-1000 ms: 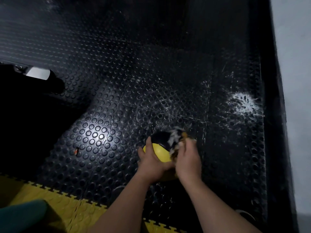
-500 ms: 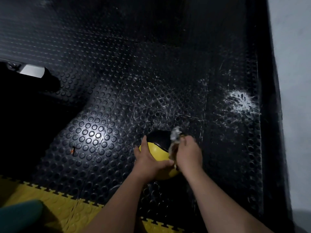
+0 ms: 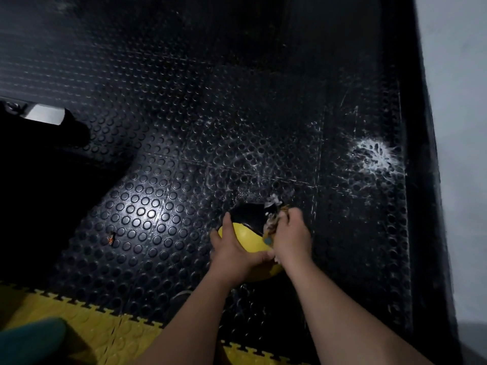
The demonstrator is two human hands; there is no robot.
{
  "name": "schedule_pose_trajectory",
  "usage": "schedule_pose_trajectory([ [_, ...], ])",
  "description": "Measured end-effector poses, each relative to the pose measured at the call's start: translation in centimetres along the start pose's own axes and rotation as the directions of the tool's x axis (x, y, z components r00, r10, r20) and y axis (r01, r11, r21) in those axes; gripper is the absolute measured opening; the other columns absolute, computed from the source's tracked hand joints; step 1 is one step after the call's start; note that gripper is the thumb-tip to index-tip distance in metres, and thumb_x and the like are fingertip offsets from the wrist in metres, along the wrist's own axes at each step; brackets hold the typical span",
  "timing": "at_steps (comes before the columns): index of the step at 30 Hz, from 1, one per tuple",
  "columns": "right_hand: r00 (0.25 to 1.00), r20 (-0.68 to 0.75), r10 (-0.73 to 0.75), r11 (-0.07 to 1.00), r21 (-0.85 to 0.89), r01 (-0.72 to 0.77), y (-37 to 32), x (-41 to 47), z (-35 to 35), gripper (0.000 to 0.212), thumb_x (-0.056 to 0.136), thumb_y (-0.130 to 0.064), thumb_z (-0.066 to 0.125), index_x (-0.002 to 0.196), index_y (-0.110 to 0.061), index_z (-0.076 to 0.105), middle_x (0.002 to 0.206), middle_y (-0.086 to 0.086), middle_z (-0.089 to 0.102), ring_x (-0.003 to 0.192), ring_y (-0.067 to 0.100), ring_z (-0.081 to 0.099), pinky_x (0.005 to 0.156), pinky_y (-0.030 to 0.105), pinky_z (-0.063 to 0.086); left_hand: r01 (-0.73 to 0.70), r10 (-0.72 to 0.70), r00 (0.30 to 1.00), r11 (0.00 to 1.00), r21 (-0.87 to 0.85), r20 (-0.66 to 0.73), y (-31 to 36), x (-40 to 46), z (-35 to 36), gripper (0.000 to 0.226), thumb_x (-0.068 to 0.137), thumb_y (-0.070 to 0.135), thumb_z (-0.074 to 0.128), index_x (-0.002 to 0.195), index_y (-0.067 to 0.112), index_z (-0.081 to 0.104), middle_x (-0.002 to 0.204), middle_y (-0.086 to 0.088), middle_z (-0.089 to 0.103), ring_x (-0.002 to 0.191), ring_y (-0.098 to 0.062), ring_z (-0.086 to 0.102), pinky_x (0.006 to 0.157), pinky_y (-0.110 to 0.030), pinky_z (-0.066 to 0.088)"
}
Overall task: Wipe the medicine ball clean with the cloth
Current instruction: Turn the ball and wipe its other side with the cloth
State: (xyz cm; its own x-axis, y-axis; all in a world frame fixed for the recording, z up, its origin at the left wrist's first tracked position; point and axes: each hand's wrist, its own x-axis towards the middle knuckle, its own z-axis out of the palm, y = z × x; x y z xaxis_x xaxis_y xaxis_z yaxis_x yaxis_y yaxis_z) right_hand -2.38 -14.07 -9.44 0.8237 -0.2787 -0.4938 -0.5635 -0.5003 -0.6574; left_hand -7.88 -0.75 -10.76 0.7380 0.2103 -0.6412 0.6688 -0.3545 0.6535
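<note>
Medicine ball, yellow and black, held just above the studded floor. Likely heavy, firm and smooth: best cradled from below. Left hand cupped on the ball's near side, fingers spread. Right hand at the ball's right, fingers clamped on the soft, bunched cloth.

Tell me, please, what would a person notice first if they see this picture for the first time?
The yellow and black medicine ball stands out low in the middle, held over the dark studded floor mat. The left hand holds it from the left, and the right hand presses a crumpled cloth against its right side. A white splatter marks the mat at right.
</note>
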Motion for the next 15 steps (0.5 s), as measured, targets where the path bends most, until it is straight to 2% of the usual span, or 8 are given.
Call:
schedule_pose_trajectory([
  [2,0.988,0.015,0.154,0.986,0.062,-0.155,-0.8,1.4,-0.9,0.023,0.108,-0.026,0.036,0.103,-0.011,0.053,0.095,0.009,0.062,0.079,0.025,0.054,0.071,0.037,0.044,0.000,0.000,1.000,1.000,-0.013,-0.004,0.1,0.0,0.1,0.143,0.052,0.052,0.096,0.157,0.046,-0.001,0.165,-0.003,-0.003,0.150,-0.037,0.019,0.118,-0.058,0.030],
  [3,0.991,0.011,0.135,0.990,0.043,-0.135,-1.2,1.0,-1.0,0.023,0.108,-0.026,0.037,0.102,-0.011,0.054,0.094,0.008,0.061,0.079,0.024,0.054,0.069,0.035,0.042,-0.010,0.010,1.000,1.000,-0.028,-0.005,0.0,0.0,-0.2,0.142,0.054,0.048,0.097,0.158,0.044,0.000,0.165,-0.006,-0.001,0.150,-0.036,0.020,0.119,-0.055,0.030],
  [5,0.998,0.007,-0.070,0.996,-0.058,0.070,-0.8,-1.4,0.0,0.018,0.108,-0.030,0.039,0.105,-0.020,0.053,0.097,-0.003,0.063,0.085,0.020,0.060,0.063,0.030,0.039,-0.033,0.033,0.999,0.998,-0.059,0.000,-0.2,0.1,-1.0,0.141,0.056,0.043,0.097,0.159,0.040,0.001,0.163,-0.009,0.006,0.149,-0.033,0.022,0.118,-0.050,0.029],
  [7,0.977,0.024,-0.211,0.977,-0.022,0.212,0.4,-3.9,0.4,0.023,0.108,-0.031,0.040,0.127,-0.028,0.053,0.117,-0.014,0.057,0.101,0.011,0.058,0.071,0.026,0.042,-0.043,0.045,0.999,0.995,-0.086,0.027,-0.9,0.5,-1.6,0.140,0.057,0.039,0.098,0.160,0.040,0.002,0.160,-0.007,0.012,0.147,-0.030,0.024,0.117,-0.048,0.031],
  [8,0.978,0.013,-0.208,0.978,0.003,0.208,1.2,-4.2,0.4,0.027,0.108,-0.028,0.039,0.132,-0.029,0.052,0.118,-0.013,0.057,0.101,0.012,0.057,0.076,0.028,0.044,-0.046,0.050,0.998,0.994,-0.097,0.033,-1.2,0.6,-1.7,0.141,0.056,0.038,0.098,0.160,0.039,0.003,0.159,-0.006,0.013,0.146,-0.029,0.025,0.118,-0.048,0.031],
  [10,1.000,-0.018,-0.015,0.998,0.058,0.016,3.1,-2.5,0.1,0.024,0.107,-0.018,0.036,0.114,-0.022,0.058,0.106,0.000,0.067,0.089,0.022,0.060,0.076,0.037,0.050,-0.058,0.064,0.997,0.991,-0.123,0.041,-1.8,0.4,-1.8,0.142,0.054,0.040,0.099,0.160,0.038,0.004,0.159,-0.002,0.014,0.145,-0.027,0.026,0.119,-0.051,0.032],
  [12,0.974,0.061,0.218,0.963,0.148,-0.225,4.6,0.0,-0.4,0.031,0.101,-0.006,0.031,0.099,-0.016,0.060,0.101,0.013,0.069,0.089,0.028,0.062,0.084,0.043,0.053,-0.052,0.058,0.997,0.990,-0.128,0.047,-2.2,0.4,-2.1,0.146,0.047,0.050,0.100,0.159,0.042,0.005,0.158,0.001,0.016,0.144,-0.027,0.029,0.117,-0.056,0.035],
  [15,0.887,0.255,0.386,0.853,0.267,-0.448,5.2,2.5,-0.5,0.035,0.105,-0.009,0.030,0.103,-0.012,0.064,0.107,0.018,0.070,0.092,0.028,0.064,0.090,0.044,0.055,-0.032,0.043,0.997,0.985,-0.168,0.061,-2.4,1.0,-2.9,0.143,0.037,0.063,0.099,0.149,0.060,0.011,0.156,0.002,0.026,0.140,-0.030,0.039,0.108,-0.060,0.044],
])
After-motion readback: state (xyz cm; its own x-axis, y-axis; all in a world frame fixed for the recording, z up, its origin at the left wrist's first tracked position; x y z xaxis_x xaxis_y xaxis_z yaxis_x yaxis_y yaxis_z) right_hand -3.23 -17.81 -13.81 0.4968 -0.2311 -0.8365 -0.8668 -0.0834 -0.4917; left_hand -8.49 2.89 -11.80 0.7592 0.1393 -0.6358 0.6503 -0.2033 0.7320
